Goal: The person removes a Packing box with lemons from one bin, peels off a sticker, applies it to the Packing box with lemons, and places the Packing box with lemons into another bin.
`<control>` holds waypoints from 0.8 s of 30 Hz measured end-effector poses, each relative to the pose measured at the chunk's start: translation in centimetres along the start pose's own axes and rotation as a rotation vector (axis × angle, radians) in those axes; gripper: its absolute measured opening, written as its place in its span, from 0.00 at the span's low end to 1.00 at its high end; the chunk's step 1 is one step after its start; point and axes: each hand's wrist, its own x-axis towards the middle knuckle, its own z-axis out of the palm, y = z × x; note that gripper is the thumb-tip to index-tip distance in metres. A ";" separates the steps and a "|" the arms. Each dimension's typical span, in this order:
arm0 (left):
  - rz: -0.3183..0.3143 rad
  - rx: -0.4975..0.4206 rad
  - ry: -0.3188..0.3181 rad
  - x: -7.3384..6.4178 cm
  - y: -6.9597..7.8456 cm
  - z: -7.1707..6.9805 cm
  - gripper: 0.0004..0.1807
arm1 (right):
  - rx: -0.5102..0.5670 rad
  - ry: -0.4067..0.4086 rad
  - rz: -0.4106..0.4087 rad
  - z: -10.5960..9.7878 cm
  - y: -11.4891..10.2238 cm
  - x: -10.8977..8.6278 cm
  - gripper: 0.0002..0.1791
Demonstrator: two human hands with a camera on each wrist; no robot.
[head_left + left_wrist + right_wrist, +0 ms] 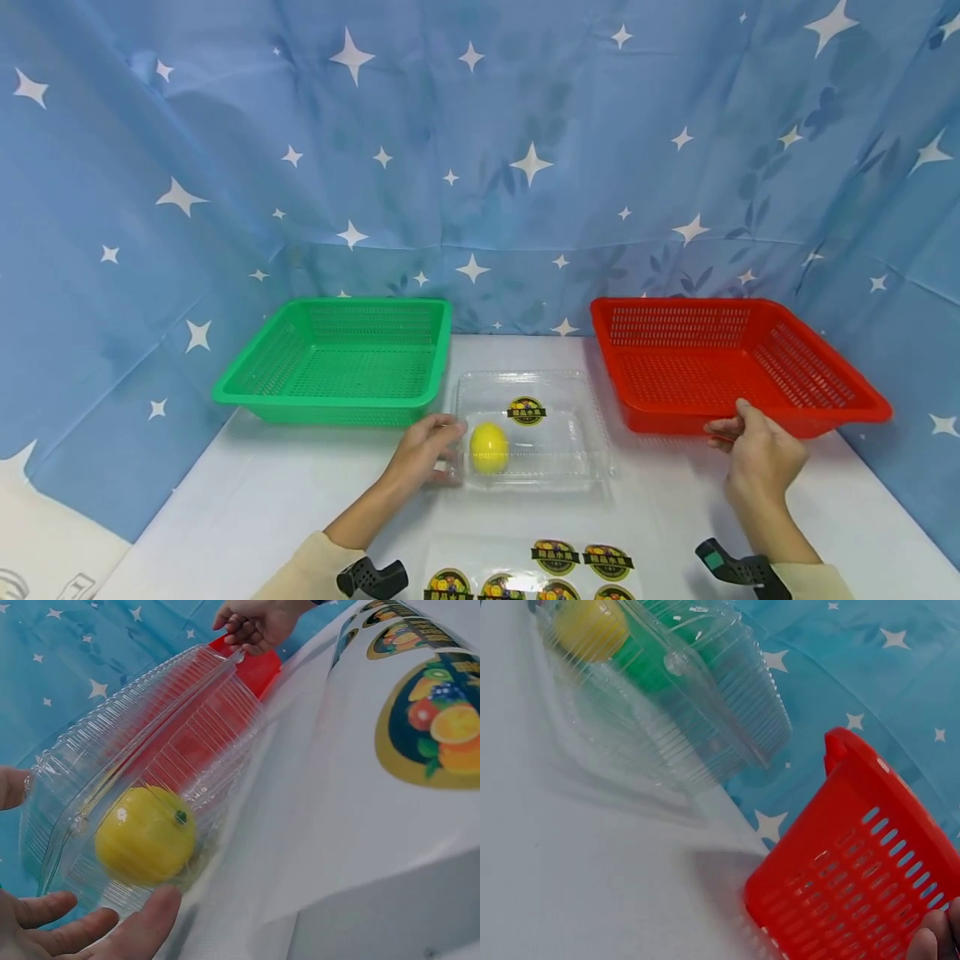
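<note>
A clear plastic clamshell box (pixel 558 446) stands on the table with its lid down. A round sticker (pixel 527 411) with fruit pictures is on the lid. Inside, at the left end, lies a lemon (pixel 489 448), seen through the wall beside my fingers in the left wrist view (pixel 146 836). My left hand (pixel 429 450) is at the box's left side, its fingers spread apart around that end. The right hand (pixel 761 450) is at the front of the red basket (pixel 637 421), fingers loosely bent, with nothing seen between them.
At the back left stands a green basket (pixel 330 408). A sheet of fruit stickers (pixel 517 571) lies at the table's near edge, in front of the box. Behind the table hangs a blue curtain (pixel 420 200) with white stars.
</note>
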 end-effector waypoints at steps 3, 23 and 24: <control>-0.036 -0.019 -0.009 0.1 0.0 0.1 0.37 | 0.031 0.017 0.004 -0.1 0.3 0.2 0.16; -0.060 -0.142 -0.070 -0.7 1.0 0.3 0.36 | 0.236 -0.138 0.161 -1.8 0.1 1.2 0.16; -0.056 -0.143 -0.064 -0.8 1.1 0.4 0.35 | 0.264 -0.154 0.173 -1.9 0.0 1.2 0.15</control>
